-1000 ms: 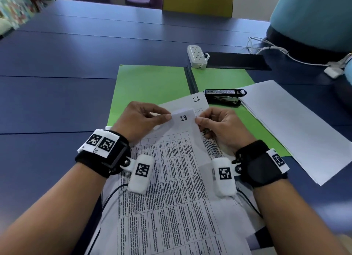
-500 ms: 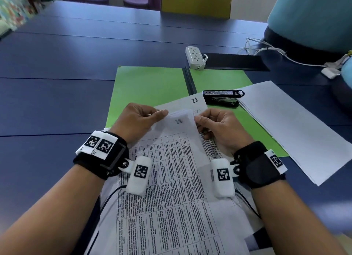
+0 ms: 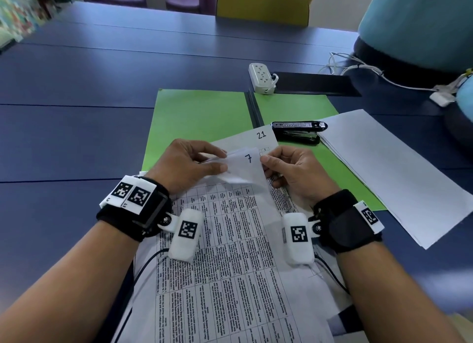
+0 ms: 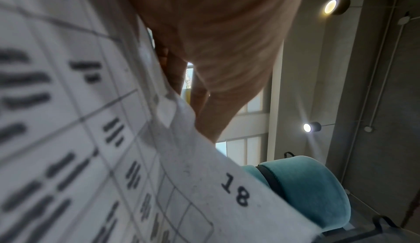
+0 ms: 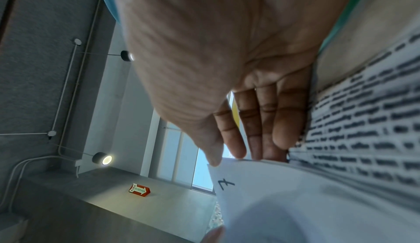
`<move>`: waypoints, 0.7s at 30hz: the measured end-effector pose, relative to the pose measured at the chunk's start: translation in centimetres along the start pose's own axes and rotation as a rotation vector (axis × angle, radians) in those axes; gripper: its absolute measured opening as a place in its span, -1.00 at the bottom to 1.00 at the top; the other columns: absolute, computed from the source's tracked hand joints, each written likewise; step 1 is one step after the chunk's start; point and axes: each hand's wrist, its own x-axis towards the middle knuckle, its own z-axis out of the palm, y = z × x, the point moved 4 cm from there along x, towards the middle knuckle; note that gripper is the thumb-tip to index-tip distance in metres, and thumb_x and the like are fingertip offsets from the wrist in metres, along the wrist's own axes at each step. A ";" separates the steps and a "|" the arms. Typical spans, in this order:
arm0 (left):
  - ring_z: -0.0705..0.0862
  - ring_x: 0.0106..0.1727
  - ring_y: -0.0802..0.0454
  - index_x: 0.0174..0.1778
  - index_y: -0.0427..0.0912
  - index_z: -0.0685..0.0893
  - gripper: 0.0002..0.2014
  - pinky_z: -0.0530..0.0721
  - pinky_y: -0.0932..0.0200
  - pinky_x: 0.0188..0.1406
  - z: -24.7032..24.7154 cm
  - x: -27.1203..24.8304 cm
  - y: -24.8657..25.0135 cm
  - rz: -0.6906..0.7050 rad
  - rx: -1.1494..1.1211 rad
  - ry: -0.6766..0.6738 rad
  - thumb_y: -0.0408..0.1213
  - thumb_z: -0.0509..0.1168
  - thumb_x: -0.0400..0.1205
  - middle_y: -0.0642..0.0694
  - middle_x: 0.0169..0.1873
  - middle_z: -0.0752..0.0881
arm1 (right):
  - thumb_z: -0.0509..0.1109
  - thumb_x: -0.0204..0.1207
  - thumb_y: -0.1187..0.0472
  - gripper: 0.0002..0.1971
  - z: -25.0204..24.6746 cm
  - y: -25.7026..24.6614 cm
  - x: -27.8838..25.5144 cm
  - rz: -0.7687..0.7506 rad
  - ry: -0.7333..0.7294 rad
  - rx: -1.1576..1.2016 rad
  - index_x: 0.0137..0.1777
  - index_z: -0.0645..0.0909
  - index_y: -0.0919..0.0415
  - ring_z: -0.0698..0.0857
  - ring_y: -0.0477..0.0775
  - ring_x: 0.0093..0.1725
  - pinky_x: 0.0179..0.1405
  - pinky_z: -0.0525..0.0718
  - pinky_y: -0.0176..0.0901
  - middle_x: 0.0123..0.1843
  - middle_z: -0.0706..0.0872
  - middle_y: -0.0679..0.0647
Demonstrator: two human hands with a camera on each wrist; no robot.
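From the head view, both hands meet over the far end of a printed stack [image 3: 230, 253] of table-filled pages that lies lengthwise on the blue table [image 3: 76, 86], its far end over a green folder [image 3: 199, 117]. The left hand [image 3: 189, 166] has thumb and forefinger pressed together on a few lifted page corners. The right hand [image 3: 294, 171] pinches the right edge of the sheet marked 7 [image 3: 245, 163], which stands raised between the two hands. Just beyond it the sheet marked 21 [image 3: 256, 137] lies flat. A black stapler [image 3: 297, 131] rests near on the far right, touching neither hand, beside a pile of blank paper [image 3: 396, 168]. In the left wrist view, the left hand [image 4: 216, 40] closes its fingers on the top edge of a curled page, the sheet marked 18 [image 4: 227, 189], though the pinch point itself is mostly hidden behind the paper. In the right wrist view, the right hand [image 5: 227, 49] shows its thumb on the near face of the sheet marked 7 [image 5: 250, 184] and its fingers straight behind it, a light pinch at the very corner. The pages are thin and lie close together, so two may well lift as one and a number be passed over. Either light corner grip could also slip, letting the fanned pages fall back, and a sharp pull could crease or tear a corner.
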 end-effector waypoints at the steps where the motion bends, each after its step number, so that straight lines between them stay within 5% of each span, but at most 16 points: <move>1: 0.82 -0.15 -0.03 -0.17 0.06 0.90 -0.75 0.80 -0.10 0.11 0.0 0.0 0.1 0.008 -0.011 -0.005 -0.13 0.65 0.24 -0.06 -0.04 0.89 | 0.53 0.48 0.21 -0.86 0.0 0.0 0.0 0.000 0.005 0.001 -0.23 0.68 0.25 0.64 0.04 -0.32 -0.49 0.57 -0.24 -0.29 0.75 0.15; 5: 0.83 -0.15 0.10 -0.37 -0.08 0.87 -0.89 0.76 0.14 -0.02 0.4 -0.1 0.5 0.060 -0.069 -0.006 -0.22 0.62 0.24 0.02 -0.01 0.88 | 0.49 0.54 0.23 -0.86 -0.1 0.1 0.1 0.006 0.009 -0.018 -0.22 0.67 0.25 0.64 0.04 -0.31 -0.48 0.57 -0.25 -0.26 0.75 0.17; 10: 0.83 -0.07 0.09 -0.39 -0.14 0.88 -0.90 0.77 0.23 -0.03 0.5 0.1 0.6 0.105 -0.079 -0.039 -0.20 0.58 0.32 0.01 -0.06 0.89 | 0.49 0.55 0.23 -0.86 -0.1 0.1 0.2 0.003 0.003 -0.020 -0.21 0.67 0.27 0.63 0.02 -0.31 -0.48 0.56 -0.24 -0.28 0.73 0.14; 16: 0.82 -0.08 0.27 -0.27 -0.68 0.69 -0.54 0.66 0.44 -0.17 0.4 0.1 0.7 0.141 -0.017 0.000 -0.20 0.52 0.49 0.18 -0.18 0.87 | 0.51 0.51 0.20 -0.84 -0.1 0.1 0.0 0.008 0.010 0.005 -0.22 0.67 0.27 0.62 0.01 -0.32 -0.47 0.54 -0.22 -0.29 0.73 0.12; 18: 0.80 -0.13 0.32 -0.33 -0.68 0.67 -0.52 0.63 0.44 -0.18 0.4 0.0 0.6 0.127 -0.003 -0.001 -0.19 0.47 0.57 0.21 -0.20 0.87 | 0.52 0.47 0.16 -0.82 -0.1 0.1 0.0 0.009 0.009 0.015 -0.21 0.67 0.28 0.62 0.02 -0.32 -0.47 0.54 -0.23 -0.28 0.73 0.14; 21: 0.80 0.06 0.23 -0.45 -0.39 0.79 -0.49 0.65 0.19 0.14 0.2 0.2 0.4 0.082 -0.016 0.011 0.07 0.39 0.52 0.08 -0.11 0.89 | 0.53 0.43 0.13 -0.79 0.0 0.0 -0.1 0.012 0.002 0.012 -0.19 0.67 0.29 0.62 0.02 -0.31 -0.45 0.54 -0.23 -0.26 0.73 0.17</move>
